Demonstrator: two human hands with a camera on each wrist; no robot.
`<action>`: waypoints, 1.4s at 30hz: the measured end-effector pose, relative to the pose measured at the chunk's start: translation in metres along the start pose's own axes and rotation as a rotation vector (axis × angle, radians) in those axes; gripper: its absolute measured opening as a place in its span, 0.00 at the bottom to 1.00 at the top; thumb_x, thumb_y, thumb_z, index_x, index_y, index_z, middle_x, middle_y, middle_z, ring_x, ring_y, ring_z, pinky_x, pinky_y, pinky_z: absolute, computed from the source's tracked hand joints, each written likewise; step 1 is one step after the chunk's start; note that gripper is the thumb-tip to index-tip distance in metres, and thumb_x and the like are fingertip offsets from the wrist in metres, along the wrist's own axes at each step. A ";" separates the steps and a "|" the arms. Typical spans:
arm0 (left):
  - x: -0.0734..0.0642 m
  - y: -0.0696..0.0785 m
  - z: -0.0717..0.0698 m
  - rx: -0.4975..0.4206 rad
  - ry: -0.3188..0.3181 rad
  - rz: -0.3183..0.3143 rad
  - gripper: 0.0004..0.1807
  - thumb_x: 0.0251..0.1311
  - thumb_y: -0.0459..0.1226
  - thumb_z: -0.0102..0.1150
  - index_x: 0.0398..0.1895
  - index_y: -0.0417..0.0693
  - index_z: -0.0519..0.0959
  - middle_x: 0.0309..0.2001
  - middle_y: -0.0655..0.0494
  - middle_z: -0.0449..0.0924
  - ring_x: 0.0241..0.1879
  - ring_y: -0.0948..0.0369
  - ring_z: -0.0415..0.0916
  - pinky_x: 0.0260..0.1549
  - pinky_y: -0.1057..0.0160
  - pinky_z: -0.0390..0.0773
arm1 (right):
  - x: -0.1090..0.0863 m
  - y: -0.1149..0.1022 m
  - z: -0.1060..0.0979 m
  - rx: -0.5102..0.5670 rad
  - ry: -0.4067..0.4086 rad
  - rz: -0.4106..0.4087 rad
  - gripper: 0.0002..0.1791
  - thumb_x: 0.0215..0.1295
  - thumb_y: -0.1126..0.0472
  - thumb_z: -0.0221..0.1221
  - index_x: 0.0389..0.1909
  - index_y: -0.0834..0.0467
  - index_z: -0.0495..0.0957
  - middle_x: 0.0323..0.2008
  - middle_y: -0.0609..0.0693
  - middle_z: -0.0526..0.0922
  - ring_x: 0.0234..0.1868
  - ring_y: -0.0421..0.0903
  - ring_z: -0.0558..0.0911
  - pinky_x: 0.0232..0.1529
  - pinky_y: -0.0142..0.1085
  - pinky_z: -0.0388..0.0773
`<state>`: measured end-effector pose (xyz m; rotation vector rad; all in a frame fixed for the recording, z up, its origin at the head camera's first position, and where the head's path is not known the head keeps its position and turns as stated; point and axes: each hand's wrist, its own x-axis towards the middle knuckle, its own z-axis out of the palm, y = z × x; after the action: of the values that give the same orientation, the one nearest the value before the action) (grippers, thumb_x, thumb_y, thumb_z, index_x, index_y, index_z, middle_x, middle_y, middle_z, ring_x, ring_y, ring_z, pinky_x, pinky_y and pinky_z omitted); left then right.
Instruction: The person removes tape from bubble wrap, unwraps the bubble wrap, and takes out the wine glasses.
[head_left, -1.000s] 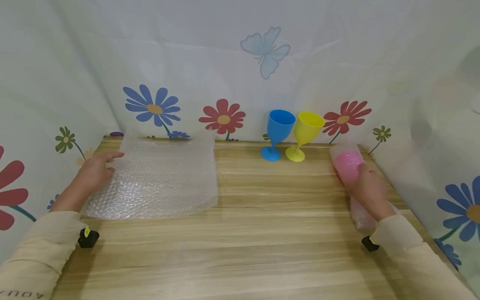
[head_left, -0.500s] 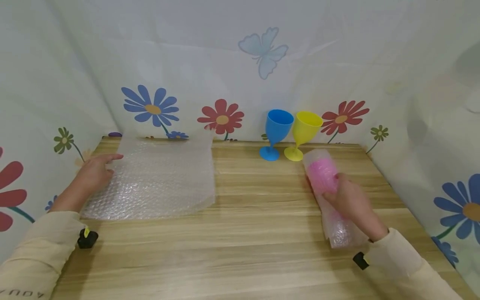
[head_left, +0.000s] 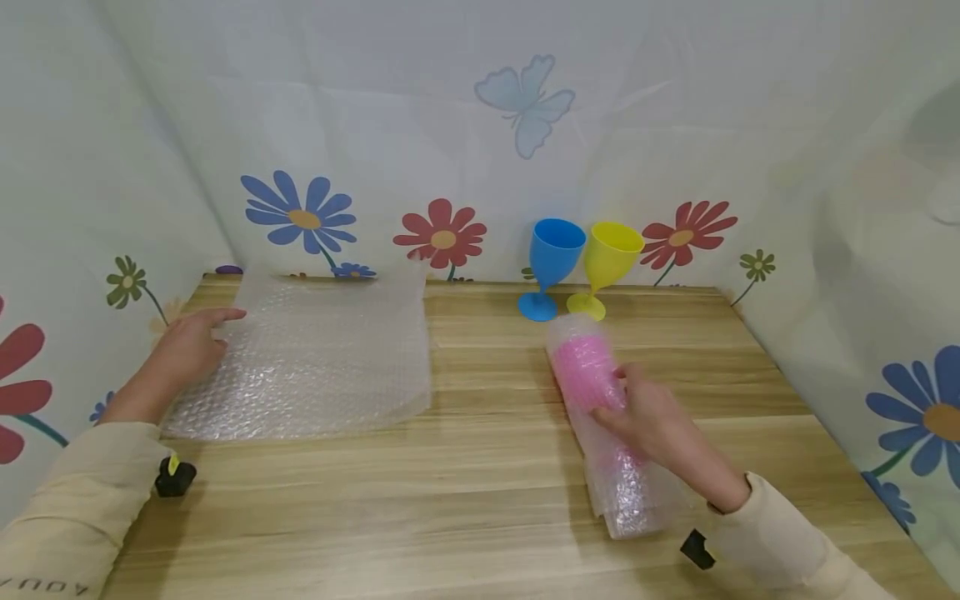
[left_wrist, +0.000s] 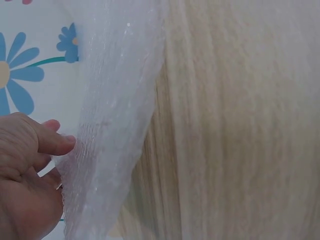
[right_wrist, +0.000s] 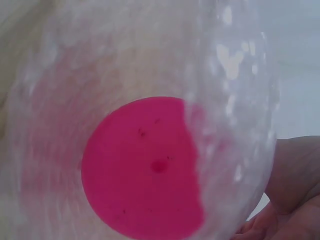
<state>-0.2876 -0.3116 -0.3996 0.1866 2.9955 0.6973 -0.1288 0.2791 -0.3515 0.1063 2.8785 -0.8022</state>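
Observation:
A bubble wrap sheet [head_left: 330, 358] is spread over the left part of the table. At its left edge my left hand [head_left: 187, 346] has the border between thumb and fingers, and the left wrist view shows the thumb against the wrap [left_wrist: 110, 125]. My right hand [head_left: 648, 421] grips a pink goblet [head_left: 588, 371] rolled in bubble wrap, its bowl end pointing to the back and its wrapped tail to the front. In the right wrist view a round pink base [right_wrist: 145, 170] shows through the end of the roll. The right fingertips are largely hidden there.
A blue goblet [head_left: 555, 258] and a yellow goblet [head_left: 611, 258] stand upright near the back edge of the wooden table [head_left: 375, 508], just beyond the roll. Flower-printed sheeting [head_left: 360, 125] encloses the back and sides. A small purple object [head_left: 228, 269] lies at the back left corner.
My right hand has brought the wrapped pink goblet from the right edge leftward and nearer, to just right of the table's middle. The left hand stays put at the sheet's edge.

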 end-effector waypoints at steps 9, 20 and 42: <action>-0.002 -0.001 -0.001 0.013 -0.003 0.013 0.29 0.66 0.22 0.46 0.72 0.33 0.65 0.69 0.19 0.59 0.51 0.35 0.64 0.46 0.37 0.69 | 0.000 -0.024 0.017 0.018 -0.010 -0.030 0.40 0.67 0.51 0.69 0.68 0.68 0.61 0.34 0.56 0.76 0.31 0.49 0.78 0.29 0.37 0.80; -0.003 0.001 -0.003 0.022 -0.018 -0.016 0.29 0.67 0.22 0.46 0.72 0.32 0.64 0.69 0.19 0.58 0.58 0.31 0.63 0.58 0.29 0.66 | 0.003 -0.043 0.038 -0.101 0.094 -0.134 0.35 0.69 0.52 0.68 0.61 0.74 0.66 0.48 0.63 0.72 0.36 0.52 0.78 0.35 0.42 0.84; -0.012 0.003 -0.010 -0.067 0.181 0.045 0.23 0.75 0.34 0.51 0.68 0.31 0.71 0.68 0.18 0.54 0.67 0.23 0.53 0.62 0.24 0.57 | -0.005 -0.063 0.039 -0.180 0.097 -0.402 0.07 0.69 0.70 0.55 0.43 0.69 0.79 0.46 0.65 0.73 0.26 0.47 0.74 0.24 0.33 0.75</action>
<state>-0.2768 -0.3152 -0.3888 0.1988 3.1409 0.8616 -0.1260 0.2049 -0.3519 -0.4807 3.0922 -0.6000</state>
